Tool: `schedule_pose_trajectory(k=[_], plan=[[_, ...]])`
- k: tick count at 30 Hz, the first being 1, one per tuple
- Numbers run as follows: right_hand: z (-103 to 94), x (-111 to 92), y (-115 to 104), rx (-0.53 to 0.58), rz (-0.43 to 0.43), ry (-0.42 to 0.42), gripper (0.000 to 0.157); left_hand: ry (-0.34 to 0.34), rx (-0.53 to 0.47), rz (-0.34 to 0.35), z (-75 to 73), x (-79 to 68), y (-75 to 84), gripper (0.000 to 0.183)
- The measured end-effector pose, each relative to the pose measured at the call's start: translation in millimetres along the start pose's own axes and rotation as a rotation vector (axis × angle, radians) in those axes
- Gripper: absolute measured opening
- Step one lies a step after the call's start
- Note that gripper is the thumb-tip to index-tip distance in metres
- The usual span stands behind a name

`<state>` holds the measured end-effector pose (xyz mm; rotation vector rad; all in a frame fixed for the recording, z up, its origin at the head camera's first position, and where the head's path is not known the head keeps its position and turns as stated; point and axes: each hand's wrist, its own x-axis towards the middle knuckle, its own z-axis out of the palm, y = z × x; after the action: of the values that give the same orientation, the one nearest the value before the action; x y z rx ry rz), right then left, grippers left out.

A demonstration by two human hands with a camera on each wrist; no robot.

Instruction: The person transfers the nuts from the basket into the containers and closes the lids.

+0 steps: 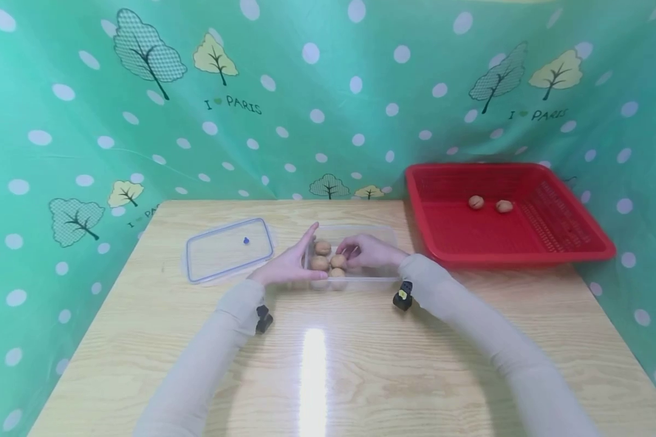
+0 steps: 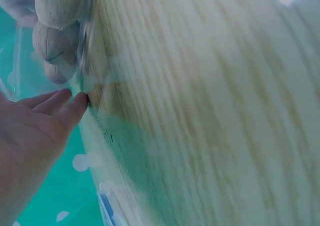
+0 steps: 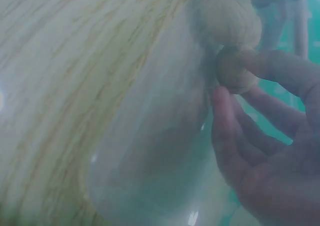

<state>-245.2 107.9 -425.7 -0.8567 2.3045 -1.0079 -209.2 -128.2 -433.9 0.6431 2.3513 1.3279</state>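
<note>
A clear plastic container (image 1: 369,280) holds several walnuts (image 1: 319,263) grouped at its left end. My left hand (image 1: 290,265) spreads its thumb and forefinger across that end; straight fingers (image 2: 70,110) touch the end wall in the left wrist view. Inside the container, my right hand (image 1: 372,251) has its thumb and fingertips around a walnut (image 3: 234,73), which lies against another walnut (image 3: 232,23). The palm hides part of the container's right half in the head view.
Left of the container lies its clear lid (image 1: 229,250) with a blue seal rim and a small blue piece on it. A red plastic basket (image 1: 514,258) stands at the back right with two walnuts (image 1: 476,202) inside. A green patterned curtain (image 1: 355,85) hangs behind the wooden table (image 1: 388,370).
</note>
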Motion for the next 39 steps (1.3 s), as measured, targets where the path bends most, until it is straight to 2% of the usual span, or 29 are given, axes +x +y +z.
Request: schedule_pose_trajectory(k=[7,9,13,17,23,27,34,39], plan=[[-7.0,-6.6,-7.4,-0.015,0.044,0.029,0.035,-0.032,-0.018,0.006,-3.7,-11.2,29.5,0.108],[-10.0,-8.6,-9.9,-0.023,0.049,0.043,0.035,-0.036,-0.036,0.013,-3.3,-10.2,25.9,0.108],[-18.0,-13.8,-13.5,-0.033,0.048,0.058,0.035,-0.028,-0.081,0.020,-1.2,-4.0,8.6,0.109],[-26.6,-21.1,-16.5,-0.039,0.034,0.063,0.034,-0.014,-0.072,0.015,-0.1,-1.5,-1.0,0.110],[-40.9,-34.4,-20.2,-0.050,-0.016,0.095,0.029,-0.012,-0.084,0.021,1.2,-1.6,-3.3,0.110],[-49.5,-43.4,-20.5,-0.066,-0.030,0.078,0.029,-0.020,-0.125,0.035,2.8,0.1,-5.1,0.110],[-63.8,-59.2,-20.2,-0.123,-0.012,0.085,0.031,-0.015,-0.121,0.049,3.5,2.0,-5.6,0.111],[-74.0,-66.9,-21.8,-0.109,0.013,0.110,0.032,-0.017,-0.120,0.051,2.4,1.1,-4.9,0.111]])
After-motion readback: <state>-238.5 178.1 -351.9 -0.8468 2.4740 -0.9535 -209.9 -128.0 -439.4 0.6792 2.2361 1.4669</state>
